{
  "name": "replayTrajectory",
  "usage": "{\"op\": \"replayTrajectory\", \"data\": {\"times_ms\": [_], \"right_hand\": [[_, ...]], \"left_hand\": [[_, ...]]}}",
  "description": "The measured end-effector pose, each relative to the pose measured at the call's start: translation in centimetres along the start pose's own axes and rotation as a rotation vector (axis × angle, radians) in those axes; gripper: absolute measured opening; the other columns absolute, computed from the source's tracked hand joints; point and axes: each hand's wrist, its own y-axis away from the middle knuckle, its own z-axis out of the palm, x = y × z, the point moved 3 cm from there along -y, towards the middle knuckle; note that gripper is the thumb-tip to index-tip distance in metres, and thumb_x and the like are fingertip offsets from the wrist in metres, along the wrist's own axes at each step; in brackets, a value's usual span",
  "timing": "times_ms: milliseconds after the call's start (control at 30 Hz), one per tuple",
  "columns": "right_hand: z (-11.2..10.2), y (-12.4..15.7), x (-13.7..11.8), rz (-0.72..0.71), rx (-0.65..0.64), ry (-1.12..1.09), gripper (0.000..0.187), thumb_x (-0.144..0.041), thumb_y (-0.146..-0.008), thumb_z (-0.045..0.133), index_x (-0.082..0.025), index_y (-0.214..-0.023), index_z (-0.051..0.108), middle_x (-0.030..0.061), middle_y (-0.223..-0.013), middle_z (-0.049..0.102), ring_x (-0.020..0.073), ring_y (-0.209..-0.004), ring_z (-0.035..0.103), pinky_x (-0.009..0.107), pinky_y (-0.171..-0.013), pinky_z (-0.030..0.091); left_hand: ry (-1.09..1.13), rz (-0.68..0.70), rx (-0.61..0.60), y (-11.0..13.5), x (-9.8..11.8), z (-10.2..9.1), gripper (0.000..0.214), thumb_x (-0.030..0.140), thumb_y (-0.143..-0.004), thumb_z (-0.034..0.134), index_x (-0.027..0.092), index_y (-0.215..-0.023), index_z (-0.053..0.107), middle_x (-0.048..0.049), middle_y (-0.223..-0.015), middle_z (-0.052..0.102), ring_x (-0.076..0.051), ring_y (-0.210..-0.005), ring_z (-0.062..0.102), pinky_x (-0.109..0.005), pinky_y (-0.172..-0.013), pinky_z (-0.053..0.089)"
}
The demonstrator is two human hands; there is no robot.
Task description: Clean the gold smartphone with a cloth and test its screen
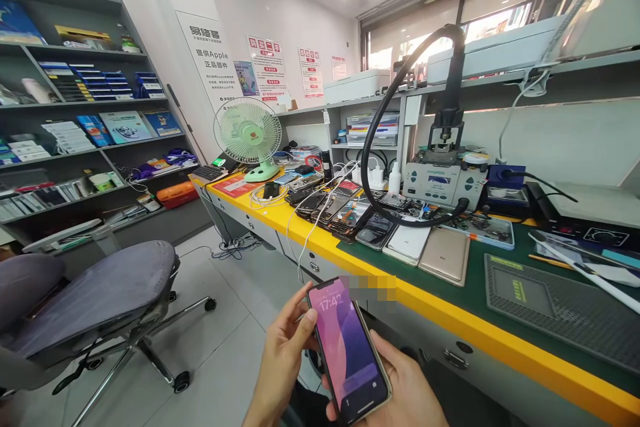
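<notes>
A smartphone (345,353) with a lit pink and purple lock screen showing 17:42 is held between both hands, in front of the yellow-edged workbench. My left hand (283,350) grips its upper left edge, the thumb lying at the side of the screen. My right hand (400,380) wraps round the lower right side, with fingertips showing at the phone's left edge. What looks like a second edge or a case shows along the phone's right side. The backs of the fingers behind the phone are hidden.
Several phones lie in a row on the bench, among them a gold phone (444,255) and a white phone (407,240). A green fan (250,133), a hot-air station (443,180) with a black hose and a grey perforated mat (555,300) stand along it. An office chair (100,293) is at left.
</notes>
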Motion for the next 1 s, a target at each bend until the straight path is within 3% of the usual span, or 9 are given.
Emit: {"op": "replayTrajectory", "data": {"times_ms": [167, 367, 600, 867, 1000], "right_hand": [[-1.0, -0.5, 0.6, -0.018, -0.030, -0.050, 0.080, -0.067, -0.098, 0.030, 0.000, -0.123, 0.067, 0.0219, -0.108, 0.071, 0.0353, -0.092, 0.069, 0.042, -0.088, 0.047], [-1.4, -0.8, 0.5, -0.032, -0.019, -0.036, 0.080, -0.067, -0.098, 0.030, 0.002, -0.118, 0.068, 0.0244, -0.101, 0.071, 0.0330, -0.084, 0.070, 0.038, -0.083, 0.046], [-1.6, -0.4, 0.8, -0.032, -0.011, -0.071, 0.077, -0.063, -0.098, 0.030, 0.001, -0.122, 0.066, 0.0237, -0.104, 0.070, 0.0352, -0.090, 0.070, 0.044, -0.090, 0.045], [-2.0, -0.3, 0.6, -0.033, 0.115, -0.028, 0.083, -0.066, -0.100, 0.023, 0.000, -0.117, 0.069, 0.0253, -0.091, 0.075, 0.0298, -0.076, 0.074, 0.037, -0.076, 0.053], [-2.2, -0.1, 0.8, -0.083, 0.180, 0.026, 0.083, -0.068, -0.099, 0.026, 0.001, -0.110, 0.072, 0.0244, -0.086, 0.075, 0.0265, -0.071, 0.074, 0.032, -0.069, 0.054]], "left_hand": [[0.104, -0.042, -0.033, 0.1, -1.4, 0.0, 0.060, 0.044, -0.089, 0.064, 0.024, -0.143, 0.049, -0.0126, -0.122, 0.067, -0.024, -0.096, 0.067, -0.029, -0.073, 0.054], [0.162, -0.029, -0.027, -0.1, -2.4, -0.5, 0.059, 0.041, -0.088, 0.066, 0.022, -0.142, 0.050, -0.0138, -0.119, 0.071, -0.028, -0.104, 0.067, -0.029, -0.077, 0.053], [0.153, -0.025, -0.042, 0.0, -3.0, -0.5, 0.053, 0.041, -0.089, 0.066, 0.027, -0.139, 0.054, -0.0119, -0.128, 0.067, -0.027, -0.108, 0.066, -0.032, -0.085, 0.053], [0.083, -0.087, -0.034, 0.3, -2.8, -0.1, 0.063, 0.044, -0.084, 0.071, 0.023, -0.141, 0.054, -0.0111, -0.118, 0.072, -0.025, -0.095, 0.068, -0.031, -0.081, 0.053], [0.147, -0.193, -0.035, 0.5, -2.2, 1.0, 0.055, 0.054, -0.089, 0.061, 0.018, -0.130, 0.065, -0.0111, -0.102, 0.075, -0.022, -0.085, 0.067, -0.031, -0.077, 0.051]]}}
